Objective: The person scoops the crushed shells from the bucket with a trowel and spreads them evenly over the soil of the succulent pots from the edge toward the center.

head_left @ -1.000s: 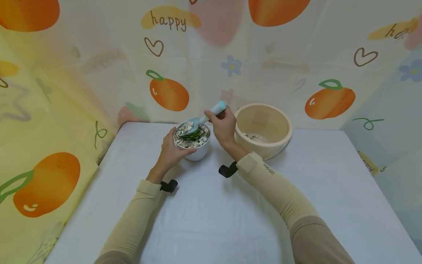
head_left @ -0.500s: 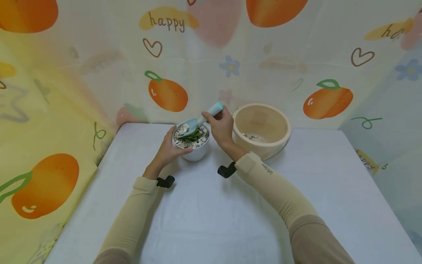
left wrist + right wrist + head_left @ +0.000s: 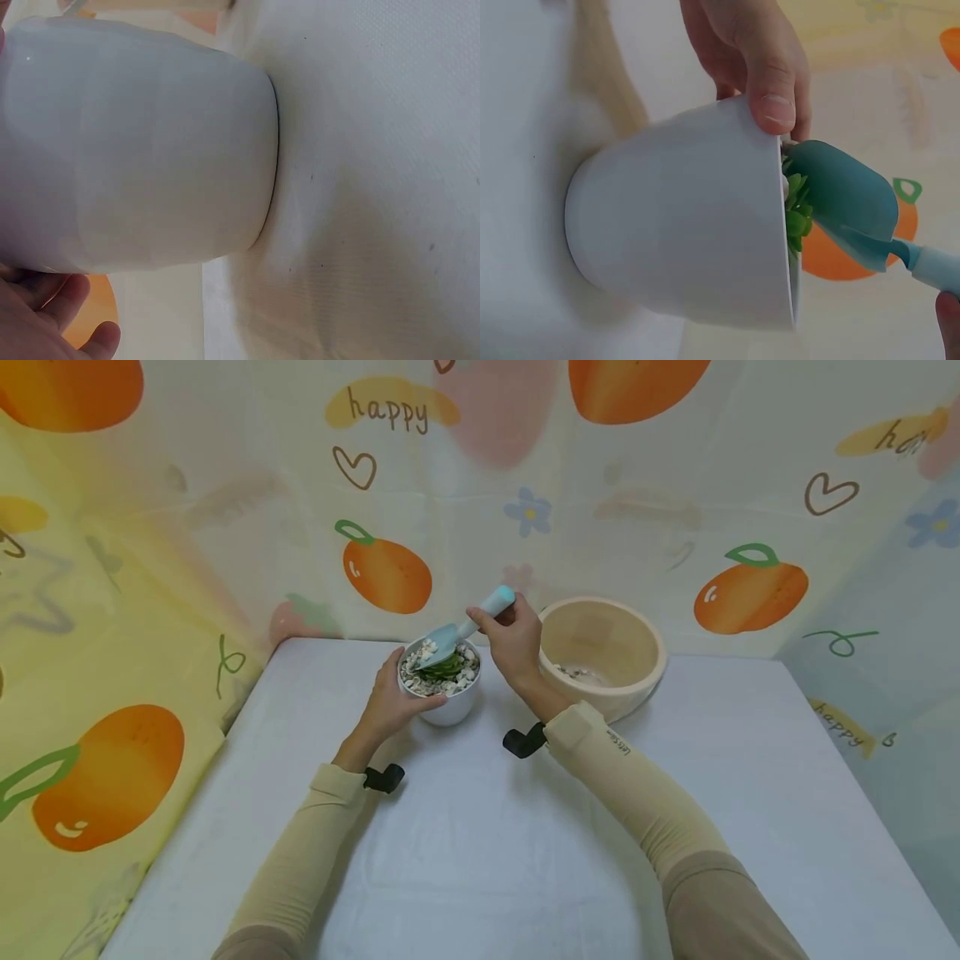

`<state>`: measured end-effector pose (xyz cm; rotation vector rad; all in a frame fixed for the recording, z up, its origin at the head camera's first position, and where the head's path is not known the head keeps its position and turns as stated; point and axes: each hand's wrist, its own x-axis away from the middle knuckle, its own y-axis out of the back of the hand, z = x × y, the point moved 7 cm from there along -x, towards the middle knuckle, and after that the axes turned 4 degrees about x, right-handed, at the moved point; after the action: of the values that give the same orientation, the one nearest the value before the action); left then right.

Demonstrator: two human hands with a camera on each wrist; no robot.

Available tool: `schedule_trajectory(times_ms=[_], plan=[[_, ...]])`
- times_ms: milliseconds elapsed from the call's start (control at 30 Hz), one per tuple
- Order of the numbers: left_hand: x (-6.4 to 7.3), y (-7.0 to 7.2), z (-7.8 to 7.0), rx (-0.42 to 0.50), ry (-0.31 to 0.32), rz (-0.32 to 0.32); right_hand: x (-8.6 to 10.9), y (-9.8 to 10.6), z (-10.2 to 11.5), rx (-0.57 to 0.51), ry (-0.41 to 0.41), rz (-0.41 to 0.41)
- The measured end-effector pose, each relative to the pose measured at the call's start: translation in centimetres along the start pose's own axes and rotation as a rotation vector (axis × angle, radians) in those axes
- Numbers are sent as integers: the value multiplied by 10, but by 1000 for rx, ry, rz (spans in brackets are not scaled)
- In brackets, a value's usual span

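A white flower pot (image 3: 448,710) stands on the table, filled with pale pebbles (image 3: 420,683) around a green succulent (image 3: 444,672). My left hand (image 3: 390,700) holds the pot by its rim, thumb along the near side and fingers on the left. Above the pot, my right hand (image 3: 516,642) pinches the handle of a blue-green shovel (image 3: 442,642), whose scoop tilts down to the left over the plant and carries some white pebbles. In the right wrist view the scoop (image 3: 847,187) is at the pot's mouth, beside the green leaves (image 3: 799,214).
Right of the pot stands a large cream basin (image 3: 603,693) with a few pebbles at its bottom. A white cloth (image 3: 465,843) covers the table, and a fruit-printed curtain (image 3: 600,552) hangs behind and at the sides.
Fewer pebbles lie on the scoop, which has tipped slightly further over the plant. The left hand keeps its hold on the pot. The whole view shifts a little.
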<state>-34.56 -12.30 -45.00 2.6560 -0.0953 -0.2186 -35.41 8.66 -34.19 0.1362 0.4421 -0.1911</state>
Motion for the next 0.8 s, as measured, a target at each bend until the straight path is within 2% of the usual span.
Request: schedule_trajectory(times_ms=[133, 267, 367, 600, 800], plan=[[1, 0, -1, -15, 10, 15, 0, 2, 1, -1, 0, -2], [-1, 2, -2, -25, -15, 43, 2, 4, -1, -4, -10, -13], [-3, 5, 0, -21, -15, 89, 4, 3, -3, -3, -14, -19], [-11, 8, 3, -6, 12, 209, 8, 3, -3, -2, 0, -30], [-11, 5, 7, 50, 56, 225, 10, 2, -2, -4, 27, -31]])
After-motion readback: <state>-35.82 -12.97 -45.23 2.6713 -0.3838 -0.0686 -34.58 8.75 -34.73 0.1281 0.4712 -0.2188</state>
